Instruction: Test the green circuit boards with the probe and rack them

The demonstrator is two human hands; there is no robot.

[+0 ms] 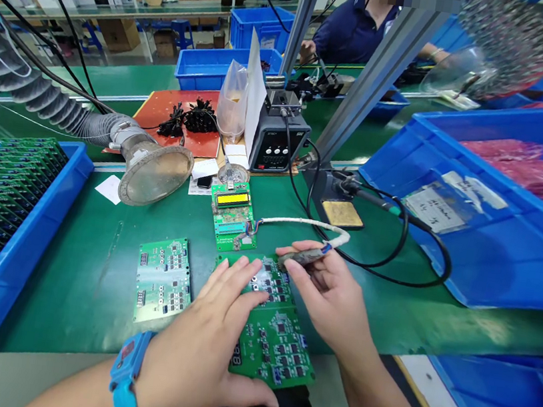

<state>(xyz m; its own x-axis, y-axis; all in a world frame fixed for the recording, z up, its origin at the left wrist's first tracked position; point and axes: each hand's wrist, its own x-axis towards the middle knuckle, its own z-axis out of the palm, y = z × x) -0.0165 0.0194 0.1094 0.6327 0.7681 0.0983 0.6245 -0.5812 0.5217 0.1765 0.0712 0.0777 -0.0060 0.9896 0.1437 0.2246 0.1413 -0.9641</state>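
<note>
My left hand (212, 337), with a blue band on its wrist, lies spread over a green circuit board (276, 346) at the front edge of the bench. In my right hand (333, 289) is a dark probe-like tool (305, 255), wrapped and joined to a white cable; its tip is over the board's upper part, and I cannot tell if it touches. That cable runs to a smaller board (232, 215) with a lit yellow display, lying just beyond. To the left of my hand lies another circuit board (164, 279), flat on the green bench mat.
On the left, a blue bin (42, 218) holds stacked boards, below a fume hose (155, 170). A soldering station (280, 141) and iron stand (339, 206) are behind. A large blue bin (486, 260) occupies the right. Across the bench sits a person (349, 29).
</note>
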